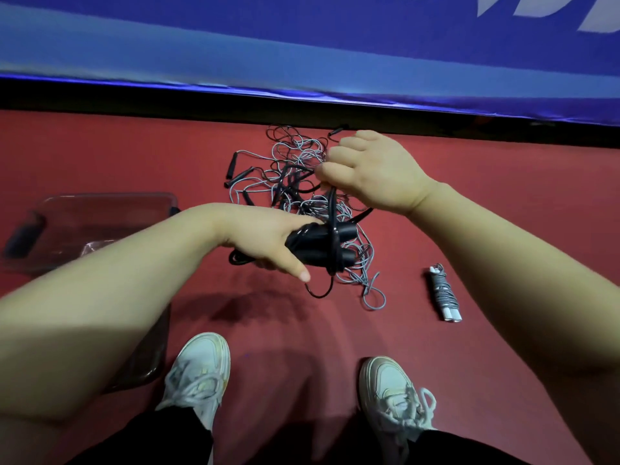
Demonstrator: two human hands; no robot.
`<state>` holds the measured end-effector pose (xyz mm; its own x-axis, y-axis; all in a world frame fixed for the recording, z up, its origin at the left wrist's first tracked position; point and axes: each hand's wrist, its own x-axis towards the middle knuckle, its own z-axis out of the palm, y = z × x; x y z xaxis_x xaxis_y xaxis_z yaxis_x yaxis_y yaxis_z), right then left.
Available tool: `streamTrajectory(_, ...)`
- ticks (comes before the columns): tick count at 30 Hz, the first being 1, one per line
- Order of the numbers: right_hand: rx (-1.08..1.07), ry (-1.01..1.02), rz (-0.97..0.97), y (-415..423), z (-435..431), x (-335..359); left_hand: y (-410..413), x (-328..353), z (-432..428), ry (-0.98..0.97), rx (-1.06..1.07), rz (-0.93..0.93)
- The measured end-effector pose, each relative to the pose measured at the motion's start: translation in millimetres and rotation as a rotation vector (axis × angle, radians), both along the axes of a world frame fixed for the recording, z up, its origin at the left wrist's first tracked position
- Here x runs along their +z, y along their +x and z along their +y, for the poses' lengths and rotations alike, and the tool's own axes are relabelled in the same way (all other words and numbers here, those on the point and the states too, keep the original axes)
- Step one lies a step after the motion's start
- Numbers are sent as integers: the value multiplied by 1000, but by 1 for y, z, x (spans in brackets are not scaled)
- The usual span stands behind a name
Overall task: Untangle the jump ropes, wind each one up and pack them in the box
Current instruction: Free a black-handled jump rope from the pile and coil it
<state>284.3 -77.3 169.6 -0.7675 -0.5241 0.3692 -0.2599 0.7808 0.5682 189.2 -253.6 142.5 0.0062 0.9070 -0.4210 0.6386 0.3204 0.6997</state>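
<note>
my hands: 2, left grip [268, 239] and right grip [372, 172] | black rope handles [322, 243] in my left grip: 2 | wound grey rope bundle [443, 293] on the floor: 1 | tangled heap of ropes [295, 172]: 1, strands too knotted to count | clear box [100, 209]: 1 | my shoes [198, 370]: 2

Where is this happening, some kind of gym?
Probably a sports hall or gym: a red sports-type floor, a blue banner along its edge, and a heap of jump ropes being sorted.
</note>
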Motion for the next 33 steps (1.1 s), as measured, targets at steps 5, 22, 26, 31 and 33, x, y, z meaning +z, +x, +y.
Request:
streamTrajectory(5, -10, -228, 106, -3, -16, 3, 9, 11, 9, -24, 13, -99)
streamTrajectory(22, -348, -265, -131, -10, -1, -34, 14, 21, -2, -14, 34, -194)
streamTrajectory(26, -427, -623, -362, -2, -10, -64, 8, 32, -6, 160, 111, -167)
streamTrajectory(31, -488, -737, -496, -3, -16, -69, -18, 26, -7, 290, 501, -350)
streamTrajectory(33, -617, -784, -569, -5, -16, -71, -26, 17, -6, 296, 626, -394)
